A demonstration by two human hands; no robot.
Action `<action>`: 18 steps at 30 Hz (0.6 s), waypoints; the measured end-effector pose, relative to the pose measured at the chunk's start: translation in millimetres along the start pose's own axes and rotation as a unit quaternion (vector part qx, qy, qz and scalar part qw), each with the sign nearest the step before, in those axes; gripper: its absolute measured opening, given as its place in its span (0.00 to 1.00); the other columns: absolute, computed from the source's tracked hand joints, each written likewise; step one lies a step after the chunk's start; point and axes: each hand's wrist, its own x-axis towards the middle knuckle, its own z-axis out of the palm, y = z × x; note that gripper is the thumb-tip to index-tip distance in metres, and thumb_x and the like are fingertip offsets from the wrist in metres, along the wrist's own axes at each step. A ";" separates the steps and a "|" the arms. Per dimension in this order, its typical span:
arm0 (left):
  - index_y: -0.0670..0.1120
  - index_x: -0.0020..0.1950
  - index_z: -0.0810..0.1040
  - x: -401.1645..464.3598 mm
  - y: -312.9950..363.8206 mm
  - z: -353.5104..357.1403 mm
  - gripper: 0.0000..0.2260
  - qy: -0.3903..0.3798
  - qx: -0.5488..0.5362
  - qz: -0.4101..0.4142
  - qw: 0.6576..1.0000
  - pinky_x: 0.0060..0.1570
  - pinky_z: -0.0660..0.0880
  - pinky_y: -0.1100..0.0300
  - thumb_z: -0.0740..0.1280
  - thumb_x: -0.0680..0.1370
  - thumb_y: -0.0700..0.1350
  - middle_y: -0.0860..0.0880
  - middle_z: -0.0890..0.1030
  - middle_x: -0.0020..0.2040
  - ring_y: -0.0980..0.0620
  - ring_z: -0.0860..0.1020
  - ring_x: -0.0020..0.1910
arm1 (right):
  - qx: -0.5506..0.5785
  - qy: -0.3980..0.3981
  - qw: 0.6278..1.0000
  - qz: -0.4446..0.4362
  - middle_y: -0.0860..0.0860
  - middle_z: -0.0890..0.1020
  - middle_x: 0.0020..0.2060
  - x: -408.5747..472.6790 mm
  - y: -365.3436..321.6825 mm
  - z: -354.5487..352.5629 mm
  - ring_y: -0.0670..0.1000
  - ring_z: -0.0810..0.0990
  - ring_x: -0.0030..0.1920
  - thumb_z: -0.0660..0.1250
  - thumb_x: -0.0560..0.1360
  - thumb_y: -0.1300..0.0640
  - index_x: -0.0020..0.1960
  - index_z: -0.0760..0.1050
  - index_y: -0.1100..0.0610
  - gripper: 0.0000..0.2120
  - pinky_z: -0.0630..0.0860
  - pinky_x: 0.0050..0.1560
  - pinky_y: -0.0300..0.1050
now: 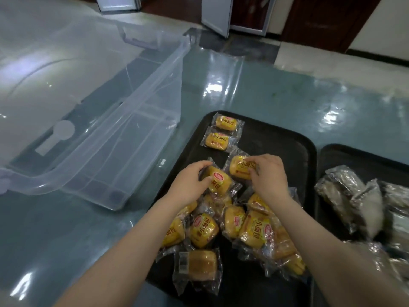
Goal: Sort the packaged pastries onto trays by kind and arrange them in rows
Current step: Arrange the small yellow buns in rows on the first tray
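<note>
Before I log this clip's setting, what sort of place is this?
Probably an indoor room or office used for packing, not a kitchen: a glossy grey-green table under clear film, a black plastic tray of yellow wrapped buns, and an empty clear storage bin.

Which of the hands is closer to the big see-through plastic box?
The left. The left hand holds a yellow bun pack at the tray's left side, just right of the plastic box. The right hand grips another pack farther right.
</note>
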 end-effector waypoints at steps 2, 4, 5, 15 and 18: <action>0.55 0.69 0.69 11.6 4.4 5.6 0.22 -0.031 0.038 0.002 0.999 0.57 0.66 0.64 0.68 0.76 0.48 0.54 0.71 0.69 0.56 0.70 0.64 | -0.003 0.001 1.000 0.002 0.47 0.78 0.55 -4.3 2.0 -2.8 0.51 0.69 0.61 0.68 0.76 0.58 0.61 0.78 0.49 0.14 0.68 0.61 0.44; 0.53 0.71 0.67 21.0 4.1 12.3 0.27 -0.076 0.079 -0.010 0.994 0.60 0.67 0.61 0.70 0.74 0.50 0.53 0.69 0.70 0.54 0.70 0.66 | -0.008 0.004 1.000 0.014 0.47 0.78 0.55 -6.9 8.1 -6.0 0.50 0.69 0.61 0.67 0.76 0.57 0.62 0.77 0.49 0.15 0.68 0.61 0.44; 0.53 0.71 0.66 23.9 2.4 15.5 0.28 -0.090 0.100 -0.017 0.991 0.60 0.67 0.60 0.71 0.73 0.50 0.53 0.70 0.69 0.53 0.71 0.65 | -0.004 0.007 1.000 0.026 0.47 0.78 0.56 -7.3 12.0 -8.1 0.50 0.69 0.62 0.67 0.76 0.57 0.62 0.77 0.50 0.15 0.68 0.62 0.45; 0.54 0.60 0.74 61.2 -7.6 21.3 0.19 0.079 0.083 -0.045 0.992 0.51 0.69 0.63 0.73 0.71 0.43 0.53 0.74 0.59 0.57 0.72 0.52 | 0.031 0.027 0.996 0.079 0.47 0.77 0.57 24.4 41.4 -8.5 0.50 0.70 0.63 0.68 0.76 0.58 0.62 0.76 0.49 0.15 0.69 0.63 0.47; 0.52 0.65 0.73 73.0 -9.1 23.1 0.20 0.113 0.078 -0.055 0.989 0.60 0.69 0.58 0.71 0.74 0.43 0.52 0.70 0.66 0.53 0.71 0.62 | 0.040 0.039 0.994 0.093 0.48 0.78 0.57 42.5 51.1 -4.5 0.51 0.71 0.62 0.67 0.76 0.58 0.62 0.77 0.50 0.15 0.70 0.62 0.47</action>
